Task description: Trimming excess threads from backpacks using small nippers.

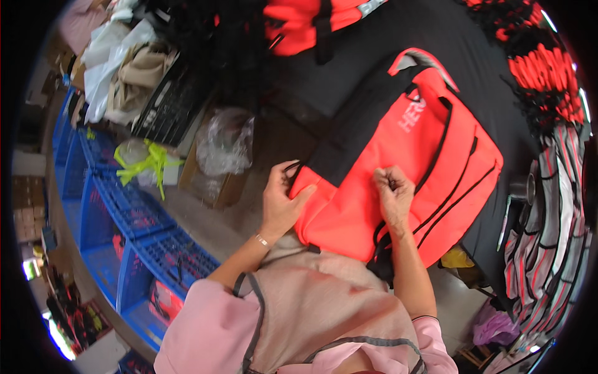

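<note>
A coral-red and black backpack (355,206) lies across my lap and the black-covered table, its pale lettering toward the far end. Black zips run along its right-hand part. My left hand (283,198) pinches the bag's left edge, thumb on the red fabric and fingers around the black cord side. Over the red panel, my right hand (394,190) is closed with its fingertips pressed together; whatever is in them is too small or hidden to make out. A black strap hangs by my right wrist.
Another red and black bag (296,28) lies at the far side. Blue plastic crates (128,218) line the left, near a box with clear plastic wrap (225,143). Striped grey strips (551,218) and red bundles (545,75) hang at the right, beside a pen (503,224).
</note>
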Demonstrator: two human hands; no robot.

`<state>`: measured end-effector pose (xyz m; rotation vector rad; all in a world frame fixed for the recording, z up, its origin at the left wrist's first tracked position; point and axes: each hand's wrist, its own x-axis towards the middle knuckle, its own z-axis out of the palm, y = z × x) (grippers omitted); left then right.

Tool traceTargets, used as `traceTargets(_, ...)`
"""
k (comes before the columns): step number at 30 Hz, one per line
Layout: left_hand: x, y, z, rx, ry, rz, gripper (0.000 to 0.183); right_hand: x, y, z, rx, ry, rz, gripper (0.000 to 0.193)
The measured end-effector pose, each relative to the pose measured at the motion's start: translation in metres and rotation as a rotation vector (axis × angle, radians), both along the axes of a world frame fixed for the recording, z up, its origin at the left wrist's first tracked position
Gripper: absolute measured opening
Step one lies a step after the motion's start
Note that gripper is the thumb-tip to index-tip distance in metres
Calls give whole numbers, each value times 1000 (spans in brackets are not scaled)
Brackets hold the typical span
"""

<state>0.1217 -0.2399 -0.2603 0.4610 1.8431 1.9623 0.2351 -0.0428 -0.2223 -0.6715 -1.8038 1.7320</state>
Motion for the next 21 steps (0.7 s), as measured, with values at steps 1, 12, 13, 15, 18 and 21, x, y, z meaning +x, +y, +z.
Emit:
traceTargets(1, -3, 1, 10, -55, 141, 45, 70, 1, 1, -4, -30, 2, -15, 24)
traceTargets(12, -72, 121, 80, -347, 950, -128, 60, 3, 3, -9, -42, -25, -37, 27)
traceTargets(13, -79, 128, 75, -344, 958, -130, 60, 3, 4, -8, -41, -17, -41, 27)
traceTargets(15, -91, 134, 70, -454, 905, -237, 45, 4, 6, -9, -59, -16, -18, 27)
traceTargets(18, -90, 127, 68, -401, 603, -203, 33, 6, 9, -9, -120, 0, -14, 28)
traceTargets(21, -95, 121, 51, -262, 464, -209, 31, 4, 9, -7, -152, 25, 9, 28)
